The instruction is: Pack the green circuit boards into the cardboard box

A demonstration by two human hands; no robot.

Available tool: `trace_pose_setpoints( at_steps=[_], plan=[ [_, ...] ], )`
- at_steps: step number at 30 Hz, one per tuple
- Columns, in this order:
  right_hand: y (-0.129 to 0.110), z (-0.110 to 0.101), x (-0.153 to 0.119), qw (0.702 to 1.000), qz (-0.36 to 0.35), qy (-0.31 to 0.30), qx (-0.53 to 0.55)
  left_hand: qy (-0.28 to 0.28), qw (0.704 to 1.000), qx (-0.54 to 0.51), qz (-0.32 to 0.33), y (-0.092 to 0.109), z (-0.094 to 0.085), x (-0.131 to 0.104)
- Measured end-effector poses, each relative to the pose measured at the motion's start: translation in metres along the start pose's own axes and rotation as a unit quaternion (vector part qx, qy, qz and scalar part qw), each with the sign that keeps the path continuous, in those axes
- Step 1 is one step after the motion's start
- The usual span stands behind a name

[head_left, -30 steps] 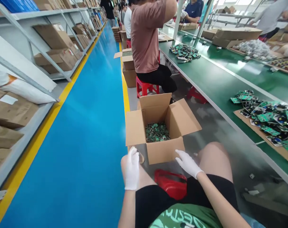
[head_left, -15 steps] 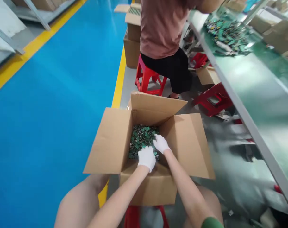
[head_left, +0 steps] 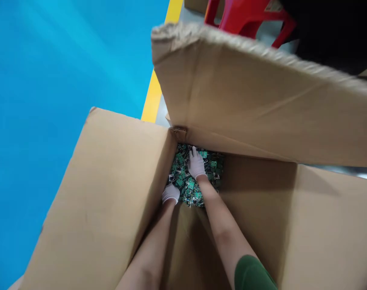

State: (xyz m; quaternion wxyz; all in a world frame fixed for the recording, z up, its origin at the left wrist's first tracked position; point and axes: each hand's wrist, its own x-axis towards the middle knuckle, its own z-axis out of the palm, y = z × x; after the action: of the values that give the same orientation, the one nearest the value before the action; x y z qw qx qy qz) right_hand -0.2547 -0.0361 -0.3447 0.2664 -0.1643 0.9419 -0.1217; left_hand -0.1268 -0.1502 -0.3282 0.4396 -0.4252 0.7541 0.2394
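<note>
While both gloved hands reach deep into the cardboard box (head_left: 111,193), the right hand (head_left: 197,164) lies flat, fingers spread, on the green circuit boards (head_left: 213,167); the left hand (head_left: 170,194), nearer, curls at the heap's edge, grip unclear

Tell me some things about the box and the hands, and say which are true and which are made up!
1. Both hands are inside the box. True: the left hand and right hand reach down to its bottom.
2. The hands are bare. False: both wear white gloves.
3. The box holds green boards. True: small green circuit boards lie in a pile at the bottom.
4. The box is shut. False: its flaps stand open.
5. The floor beside the box is red. False: it is blue, with a yellow line.
6. The right hand lies on top of the boards. True: its fingers are spread on the pile.
</note>
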Motion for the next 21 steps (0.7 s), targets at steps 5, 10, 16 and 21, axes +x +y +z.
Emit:
trace_pose_setpoints(
  at_steps=[5,10,16,21],
  plan=[
    [0.012,0.027,-0.021,0.998,0.062,0.018,0.002,0.096,0.993,-0.024,-0.061,0.018,0.037,0.014],
    [0.031,0.030,-0.025,0.980,0.186,0.066,-0.021,0.153,0.986,-0.042,-0.046,0.022,0.056,0.021],
    [0.025,0.042,-0.035,0.988,0.150,0.026,-0.021,0.177,0.981,-0.082,0.023,0.010,0.058,0.028],
    [0.004,0.045,-0.040,0.984,0.174,0.016,-0.022,0.206,0.972,-0.116,-0.008,0.016,0.067,0.026]
  ],
)
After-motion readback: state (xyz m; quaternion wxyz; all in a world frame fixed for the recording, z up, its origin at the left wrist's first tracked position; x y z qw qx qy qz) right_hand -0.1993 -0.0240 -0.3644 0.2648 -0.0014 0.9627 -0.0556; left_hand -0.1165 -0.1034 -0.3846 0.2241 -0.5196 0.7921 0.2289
